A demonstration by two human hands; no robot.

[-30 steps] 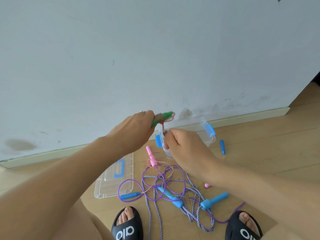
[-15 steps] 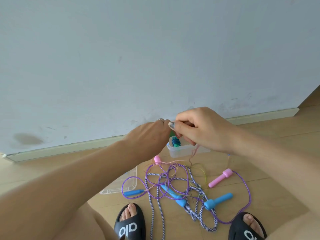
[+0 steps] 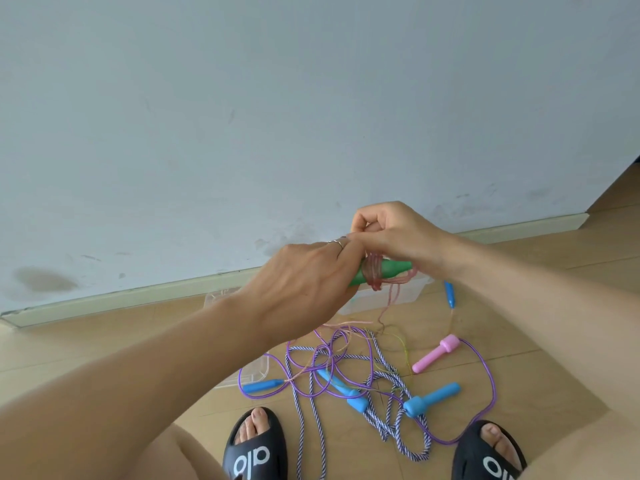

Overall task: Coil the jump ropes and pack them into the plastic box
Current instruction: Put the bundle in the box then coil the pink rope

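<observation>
Left hand (image 3: 304, 278) grips a green handle (image 3: 388, 270), fingers curled round its near end; the handle lies roughly level, its free tip toward the right. Ring on one finger of this hand. A thin pink cord (image 3: 374, 271) is wound several turns round the handle's middle, with a loose tail dropping from it toward the floor (image 3: 519, 306).

Right hand (image 3: 388, 233) sits just above the handle, touching the left hand's knuckles, fingers curled and fingertips pinched together at the cord. The cord itself is too fine to see between the fingertips.

Clear plastic box (image 3: 405, 294) stands on the floor by the baseboard, straight below the handle and mostly hidden by the hands. Its contents cannot be seen. Clear lid (image 3: 258, 370) lies flat on the floor left of the ropes, partly under the left forearm.

On the floor between box and feet, a tangle: purple rope (image 3: 491, 379), striped braided rope (image 3: 311, 427), thin yellowish cord. Blue handles in it: one slim at the left (image 3: 263, 386), two thick in the middle (image 3: 431, 403). Pink handle (image 3: 436, 353) lies at the right of the tangle, on the purple rope's end. Another slim blue handle (image 3: 449, 294) lies just right of the box.

Two black slides (image 3: 254, 452) at the bottom edge, toes toward the tangle.
</observation>
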